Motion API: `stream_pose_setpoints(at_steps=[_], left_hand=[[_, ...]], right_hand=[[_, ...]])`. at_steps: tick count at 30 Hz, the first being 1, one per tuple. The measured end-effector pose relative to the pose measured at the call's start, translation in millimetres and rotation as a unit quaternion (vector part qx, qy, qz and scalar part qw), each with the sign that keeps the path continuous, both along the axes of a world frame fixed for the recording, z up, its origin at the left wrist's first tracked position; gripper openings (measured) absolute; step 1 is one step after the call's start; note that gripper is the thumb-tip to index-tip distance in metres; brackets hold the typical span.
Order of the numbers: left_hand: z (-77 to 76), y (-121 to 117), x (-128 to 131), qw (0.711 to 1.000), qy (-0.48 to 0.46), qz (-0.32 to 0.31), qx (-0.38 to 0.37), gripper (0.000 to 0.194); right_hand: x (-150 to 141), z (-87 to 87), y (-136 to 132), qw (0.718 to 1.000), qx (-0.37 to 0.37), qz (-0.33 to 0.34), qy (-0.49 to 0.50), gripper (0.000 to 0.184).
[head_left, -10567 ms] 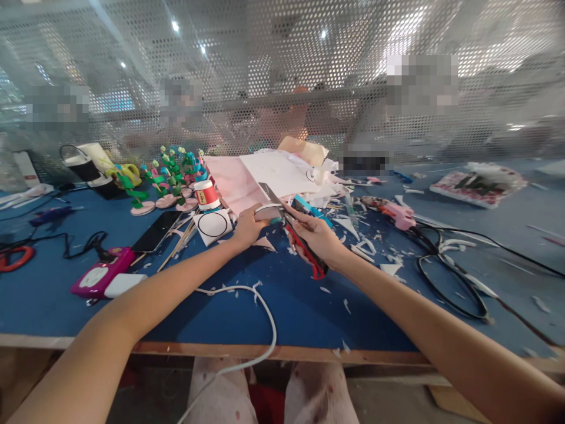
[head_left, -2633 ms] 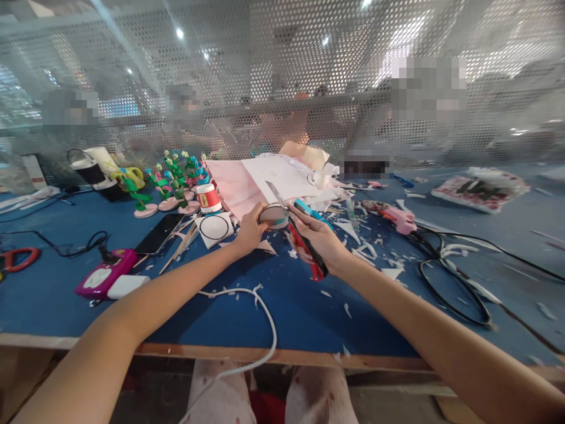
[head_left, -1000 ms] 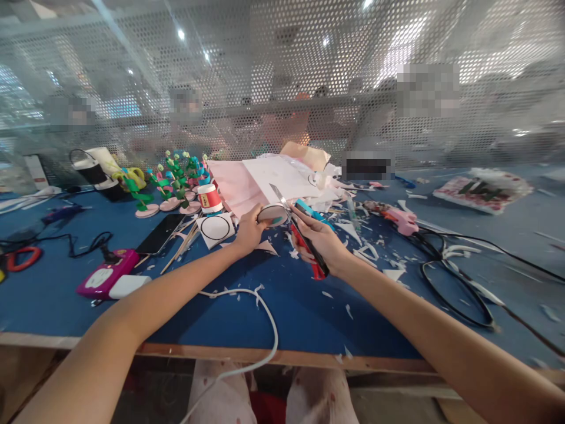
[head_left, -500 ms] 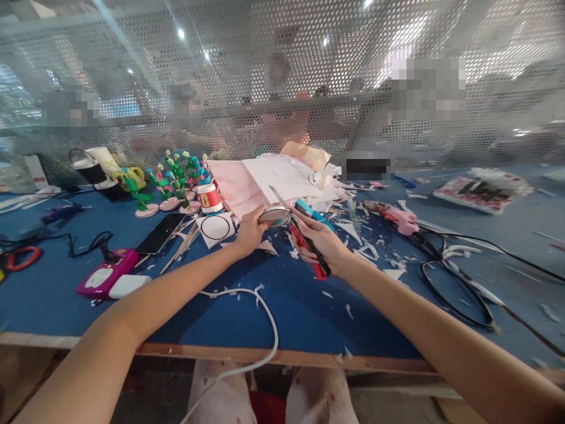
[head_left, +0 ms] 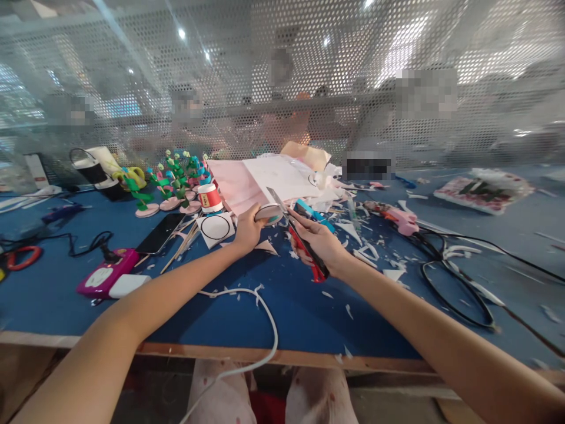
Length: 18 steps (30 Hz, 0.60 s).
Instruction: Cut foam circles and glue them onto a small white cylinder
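Observation:
My left hand pinches a round white paper piece with a dark line along its edge, above the middle of the table. In my right hand is a pair of scissors with red and black handles. The blades point up and away, parted, against the right edge of the round piece. Left of my left hand lies a white paper square with a black circle drawn on it. Behind both hands are a white sheet and pink paper.
A red-and-white paper cup stands beside several green craft plants on pink bases. A phone, a purple power adapter and a white cable lie leftward. Paper scraps and a pink glue gun lie rightward.
Both hands have shifted slightly left. The round piece has tilted a little in my left hand, and the scissors remain at its right edge.

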<state>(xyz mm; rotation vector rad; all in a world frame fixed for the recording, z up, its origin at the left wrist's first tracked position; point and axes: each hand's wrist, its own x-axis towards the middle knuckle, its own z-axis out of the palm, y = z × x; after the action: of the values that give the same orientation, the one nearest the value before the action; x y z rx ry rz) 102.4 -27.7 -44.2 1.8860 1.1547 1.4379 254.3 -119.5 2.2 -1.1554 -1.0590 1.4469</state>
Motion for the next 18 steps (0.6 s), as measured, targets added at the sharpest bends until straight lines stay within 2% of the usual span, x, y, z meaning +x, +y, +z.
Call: stream_pose_setpoints(at_steps=[9,18], left_hand=[[-3.2,1.2,-0.4,0.999,0.020,-0.028,-0.009,0.009],[7.2,-7.6,0.8,0.998,0.064,-0.014,0.003,0.012]], right_hand=[[3.1,-4.6,1.9,1.000,0.010,0.019,0.010,0.057],[3.2,-5.5,1.8,1.000,0.016,0.019,0.004,0.058]])
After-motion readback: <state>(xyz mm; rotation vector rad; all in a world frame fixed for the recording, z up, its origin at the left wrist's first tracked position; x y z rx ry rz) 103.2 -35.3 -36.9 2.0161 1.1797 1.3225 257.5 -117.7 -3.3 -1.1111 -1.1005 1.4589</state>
